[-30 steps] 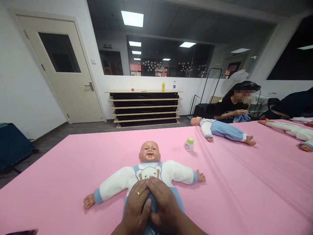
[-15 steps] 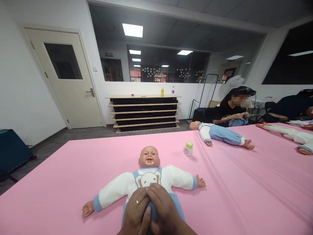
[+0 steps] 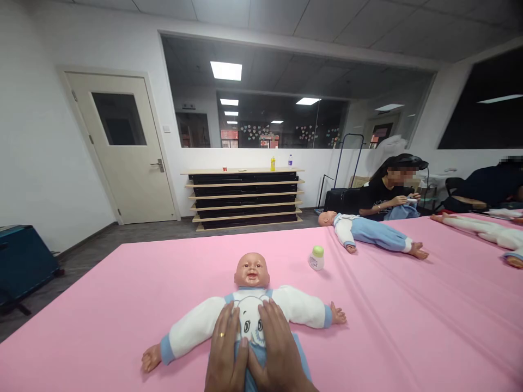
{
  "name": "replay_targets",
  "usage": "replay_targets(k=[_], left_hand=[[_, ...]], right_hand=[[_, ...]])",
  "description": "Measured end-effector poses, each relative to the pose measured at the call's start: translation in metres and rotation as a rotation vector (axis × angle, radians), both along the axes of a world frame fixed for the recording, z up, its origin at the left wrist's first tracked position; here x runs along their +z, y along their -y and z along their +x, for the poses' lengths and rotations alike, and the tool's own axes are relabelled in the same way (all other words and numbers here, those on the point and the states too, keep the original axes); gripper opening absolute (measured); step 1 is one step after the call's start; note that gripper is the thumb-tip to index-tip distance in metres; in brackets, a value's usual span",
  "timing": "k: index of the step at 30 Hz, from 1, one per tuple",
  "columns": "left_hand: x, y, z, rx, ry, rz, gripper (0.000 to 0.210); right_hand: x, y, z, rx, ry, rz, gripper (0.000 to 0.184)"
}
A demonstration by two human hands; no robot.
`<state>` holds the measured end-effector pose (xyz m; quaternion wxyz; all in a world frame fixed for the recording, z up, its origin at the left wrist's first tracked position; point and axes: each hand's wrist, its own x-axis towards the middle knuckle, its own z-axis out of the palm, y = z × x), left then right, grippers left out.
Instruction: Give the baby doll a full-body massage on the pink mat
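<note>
A baby doll [image 3: 251, 272] lies on its back on the pink table cover [image 3: 163, 283], head away from me and arms spread wide. It wears a white and blue outfit with an animal face on the chest. My left hand [image 3: 224, 348] rests flat on the left side of the doll's front, a gold ring on one finger. On the right side of the front lies my right hand [image 3: 278, 340], its fingers straight and pointing toward the doll's head. Both palms touch the clothing, thumbs close together. The doll's legs are out of view.
A small white bottle with a green cap [image 3: 316, 258] stands right of the doll's head. Another doll [image 3: 376, 234] lies farther right, near a seated person [image 3: 388, 188] handling blue cloth. A low stack of shelves [image 3: 245, 198] stands against the back wall.
My hands were cupped together over the doll's belly. They have moved apart and flattened onto its front, uncovering the animal face between them. The view has tilted up slightly.
</note>
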<state>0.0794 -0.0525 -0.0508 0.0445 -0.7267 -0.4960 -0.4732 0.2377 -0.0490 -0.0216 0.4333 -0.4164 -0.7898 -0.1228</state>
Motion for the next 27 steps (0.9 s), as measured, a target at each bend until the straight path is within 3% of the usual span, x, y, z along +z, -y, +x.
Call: replay_targets(k=[3, 6, 9, 14, 16, 19, 21, 23, 27], left_hand=[[0.003, 0.001, -0.005, -0.191, -0.094, 0.183, 0.047], [0.013, -0.002, -0.006, -0.265, -0.192, 0.149, 0.048], [0.017, -0.007, -0.003, -0.169, -0.223, 0.086, 0.052], [0.003, -0.007, -0.001, 0.037, -0.153, 0.001, 0.058], [-0.002, -0.003, -0.004, 0.025, -0.122, 0.037, 0.056], [0.000, 0.000, -0.010, -0.134, -0.167, 0.147, 0.049], [0.006, -0.001, -0.010, -0.215, -0.235, 0.169, 0.049], [0.011, -0.005, -0.008, -0.202, -0.266, 0.139, 0.051], [0.008, -0.011, -0.002, -0.054, -0.226, 0.042, 0.054]], right_hand=[[0.006, -0.001, 0.003, 0.202, 0.013, 0.086, 0.073], [0.012, -0.004, 0.003, 0.285, 0.065, -0.026, 0.071], [0.009, -0.007, 0.000, 0.174, 0.087, -0.100, 0.070], [-0.002, -0.005, -0.002, -0.044, 0.082, -0.089, 0.069], [-0.003, -0.004, 0.000, -0.009, 0.050, -0.030, 0.071], [0.001, -0.004, 0.004, 0.175, 0.031, 0.044, 0.066], [0.006, -0.005, 0.004, 0.266, 0.036, 0.007, 0.063], [0.008, -0.006, 0.003, 0.244, 0.036, -0.063, 0.064], [0.001, -0.007, -0.002, 0.042, 0.083, -0.109, 0.067]])
